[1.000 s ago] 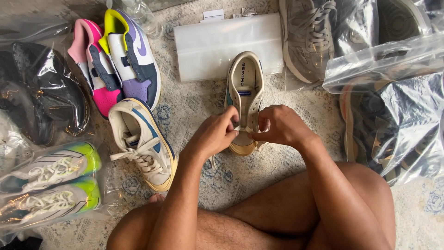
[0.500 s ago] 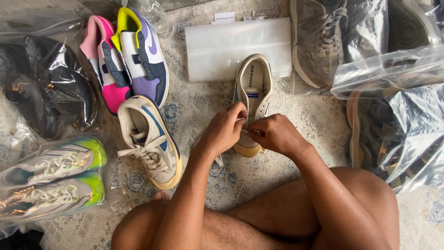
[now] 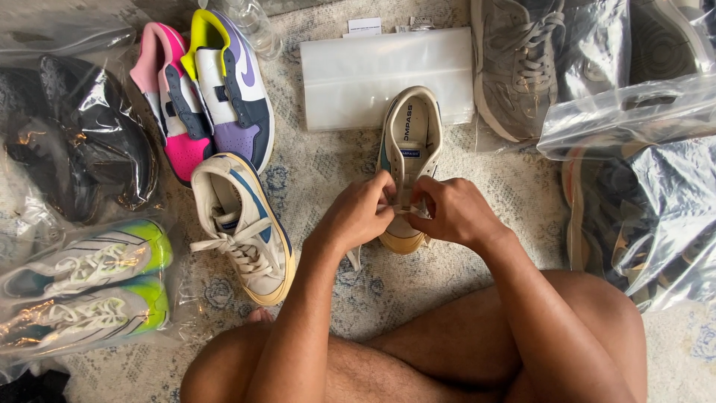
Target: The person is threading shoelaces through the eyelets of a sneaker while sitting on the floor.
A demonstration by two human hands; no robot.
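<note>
Pale patterned rug (image 3: 328, 168) carries shoes and clear bags all around. At its centre lies a cream shoe (image 3: 409, 138), toe toward the person; the left hand (image 3: 359, 213) and right hand (image 3: 453, 211) pinch its lace (image 3: 403, 210) over the toe end. Behind it lies a flat white packet (image 3: 358, 75) with a small white label (image 3: 364, 27). Its laced mate (image 3: 242, 224) lies left.

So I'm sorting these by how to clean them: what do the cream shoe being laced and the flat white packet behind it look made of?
The cream shoe looks like matte canvas or soft leather, which one is unclear, with a yellowed rubber sole. Both hands, left and right, pinch its white lace, seemingly woven fabric. The flat packet looks like frosted, semi-glossy plastic, given its sheen.
</note>
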